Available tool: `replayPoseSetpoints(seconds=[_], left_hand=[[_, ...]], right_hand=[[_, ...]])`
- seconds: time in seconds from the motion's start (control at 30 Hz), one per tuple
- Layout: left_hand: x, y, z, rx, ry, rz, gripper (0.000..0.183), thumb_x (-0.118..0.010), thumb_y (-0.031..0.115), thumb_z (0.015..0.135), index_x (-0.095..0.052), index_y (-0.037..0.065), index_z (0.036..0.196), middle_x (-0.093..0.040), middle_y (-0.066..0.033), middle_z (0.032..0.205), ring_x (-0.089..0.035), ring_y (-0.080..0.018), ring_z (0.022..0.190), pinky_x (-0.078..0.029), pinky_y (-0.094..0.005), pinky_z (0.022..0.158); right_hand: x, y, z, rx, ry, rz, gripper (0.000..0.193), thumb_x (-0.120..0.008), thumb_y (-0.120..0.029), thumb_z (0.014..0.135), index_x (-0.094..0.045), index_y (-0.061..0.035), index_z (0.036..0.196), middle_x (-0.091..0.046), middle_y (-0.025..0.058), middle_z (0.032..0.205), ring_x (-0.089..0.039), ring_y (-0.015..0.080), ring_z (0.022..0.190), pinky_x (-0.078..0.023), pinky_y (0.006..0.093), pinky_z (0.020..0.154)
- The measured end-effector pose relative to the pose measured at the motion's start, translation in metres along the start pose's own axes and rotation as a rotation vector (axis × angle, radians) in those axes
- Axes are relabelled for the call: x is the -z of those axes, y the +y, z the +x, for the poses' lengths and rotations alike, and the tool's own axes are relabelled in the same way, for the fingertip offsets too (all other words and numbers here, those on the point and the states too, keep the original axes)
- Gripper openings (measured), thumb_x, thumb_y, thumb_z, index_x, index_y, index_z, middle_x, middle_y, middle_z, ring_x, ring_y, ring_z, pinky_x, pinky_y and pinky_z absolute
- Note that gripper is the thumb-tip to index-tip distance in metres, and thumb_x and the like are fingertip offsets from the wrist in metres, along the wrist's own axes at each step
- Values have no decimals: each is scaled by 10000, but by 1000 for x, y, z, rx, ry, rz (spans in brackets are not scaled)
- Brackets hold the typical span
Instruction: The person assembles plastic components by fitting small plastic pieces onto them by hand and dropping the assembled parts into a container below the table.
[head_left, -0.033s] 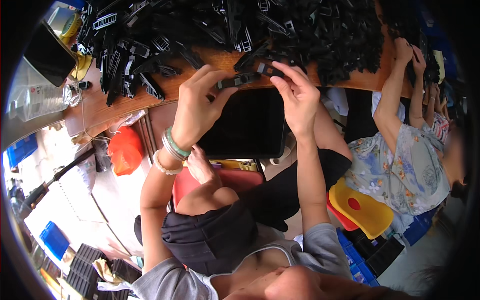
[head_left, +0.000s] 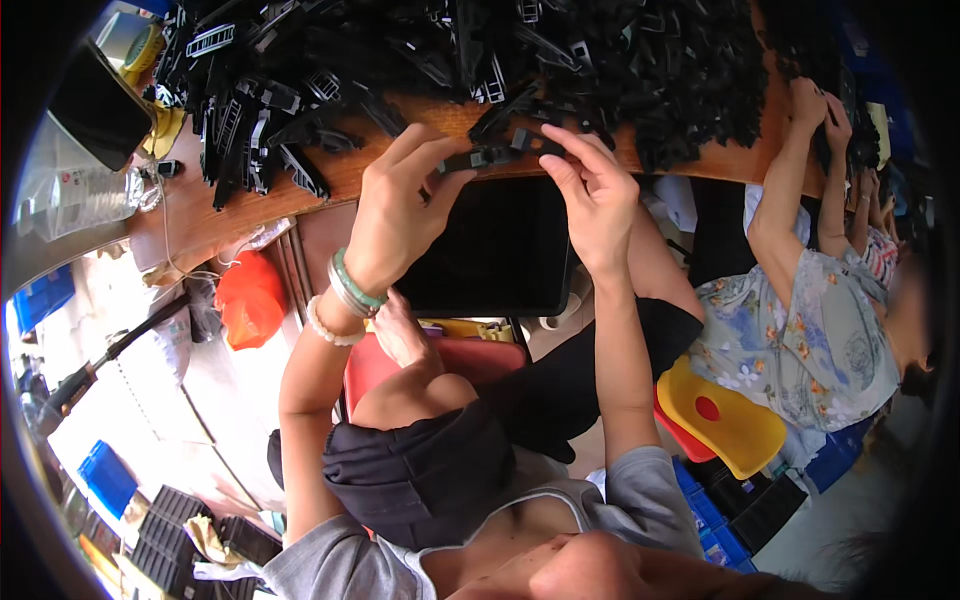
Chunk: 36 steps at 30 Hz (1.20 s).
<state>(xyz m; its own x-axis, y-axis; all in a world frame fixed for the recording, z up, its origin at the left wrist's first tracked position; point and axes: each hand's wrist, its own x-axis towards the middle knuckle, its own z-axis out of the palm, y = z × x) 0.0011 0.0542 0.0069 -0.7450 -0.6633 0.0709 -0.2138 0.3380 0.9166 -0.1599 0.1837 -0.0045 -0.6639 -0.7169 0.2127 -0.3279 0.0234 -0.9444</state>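
Above the table's front edge, my left hand (head_left: 405,205) pinches a narrow black plastic part (head_left: 487,157) between thumb and fingers. My right hand (head_left: 600,205) faces it, closed on a second small black plastic part (head_left: 524,140) with a greyish patch. The inner ends of the two parts meet or nearly meet; whether they are joined I cannot tell. Fingertips hide the outer ends. Beaded and smooth bracelets (head_left: 345,290) circle my left wrist.
A large heap of black plastic parts (head_left: 420,50) covers the wooden table (head_left: 350,180). Below its edge is a dark flat panel (head_left: 490,250). A red bag (head_left: 250,300) hangs at left. To the right, a co-worker in a floral top (head_left: 800,340) handles dark parts near a yellow stool (head_left: 720,415).
The part in my right hand has turned slightly, its inner end shifting a little left and down toward the other part. Both hands stay almost in place.
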Motion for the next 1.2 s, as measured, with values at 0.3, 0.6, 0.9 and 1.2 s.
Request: replayPoseSetpoints(seconds=[0.3,0.6,0.9,1.2], left_hand=[[-3,-13,12,-419,62,289,251,-728,-42,728,-693,-19,976,-614,-101,946,-558,-293,864,-476,-368,754],[-3,-20,17,-500,43,249,255,-722,-39,735,-680,-36,986,-603,-122,956,-552,-301,858,-474,-373,747],[1,-21,22,-561,-41,208,257,-777,37,752,-687,-20,986,-627,-112,954,-592,-296,868,-505,-357,739],[-41,10,55,-559,147,724,181,-698,110,787,-646,17,934,-546,-96,900,-626,-260,840,-530,-368,665]], right_hand=[[9,-14,1,111,-208,-237,221,-698,-1,839,-695,0,1060,-637,91,862,-566,218,733,-457,306,677],[12,-4,11,342,-218,-374,273,-752,14,756,-726,-9,1026,-649,81,887,-573,254,810,-469,353,742],[-1,-1,7,374,-189,-384,260,-778,24,712,-740,-29,963,-640,62,920,-572,239,860,-471,349,752],[-7,8,20,513,72,-733,181,-733,25,743,-665,-27,902,-604,77,1024,-585,288,890,-475,386,760]])
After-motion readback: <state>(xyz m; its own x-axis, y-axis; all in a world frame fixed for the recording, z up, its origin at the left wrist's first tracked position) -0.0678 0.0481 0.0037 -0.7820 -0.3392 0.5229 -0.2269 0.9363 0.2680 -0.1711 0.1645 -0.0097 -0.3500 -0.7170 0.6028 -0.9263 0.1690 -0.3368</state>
